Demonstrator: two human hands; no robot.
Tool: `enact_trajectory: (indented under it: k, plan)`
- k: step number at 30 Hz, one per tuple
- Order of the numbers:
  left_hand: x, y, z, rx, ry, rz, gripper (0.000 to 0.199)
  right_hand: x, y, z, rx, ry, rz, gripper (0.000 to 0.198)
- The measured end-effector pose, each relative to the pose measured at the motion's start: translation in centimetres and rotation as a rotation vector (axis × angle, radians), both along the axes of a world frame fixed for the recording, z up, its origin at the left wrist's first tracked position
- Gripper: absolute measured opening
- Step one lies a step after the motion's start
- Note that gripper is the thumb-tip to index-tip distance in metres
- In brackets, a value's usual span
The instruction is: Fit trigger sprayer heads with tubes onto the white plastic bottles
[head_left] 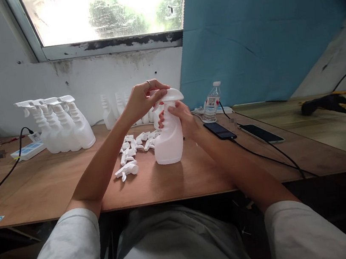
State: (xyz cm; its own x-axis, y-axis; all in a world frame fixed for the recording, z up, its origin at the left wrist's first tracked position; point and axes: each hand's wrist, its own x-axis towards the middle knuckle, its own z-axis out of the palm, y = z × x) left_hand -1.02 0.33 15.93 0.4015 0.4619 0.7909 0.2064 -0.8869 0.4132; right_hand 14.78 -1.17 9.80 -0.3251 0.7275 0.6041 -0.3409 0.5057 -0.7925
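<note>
A translucent white spray bottle [169,143] stands upright on the table in front of me, with a white trigger sprayer head [174,94] on its neck. My left hand [145,97] grips the sprayer head from the left, its thumb and fingers closed about it. Around the bottle's neck, my right hand [184,117] is wrapped from the right. Several loose white trigger sprayer heads [128,155] lie in a pile left of the bottle. Further left, several bottles fitted with sprayer heads [66,127] stand in a group.
Behind my hands, several bottles without heads [108,113] stand near the wall. To the right are a clear water bottle [212,103], a black phone [220,130] and another phone [262,133] with cables. A white power strip [31,150] lies at the left.
</note>
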Motion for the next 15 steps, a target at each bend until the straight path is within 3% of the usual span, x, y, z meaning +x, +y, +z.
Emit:
enact_trajectory:
  k: [3,15]
  plan:
    - [0.06,-0.09,0.01,0.010,0.010,0.011,0.014,0.02,-0.08,0.06,0.002,-0.008,-0.041,0.043]
    - [0.11,-0.38,0.09,-0.029,0.005,-0.007,0.013,0.06,-0.24,0.08,-0.003,0.046,0.024,0.046]
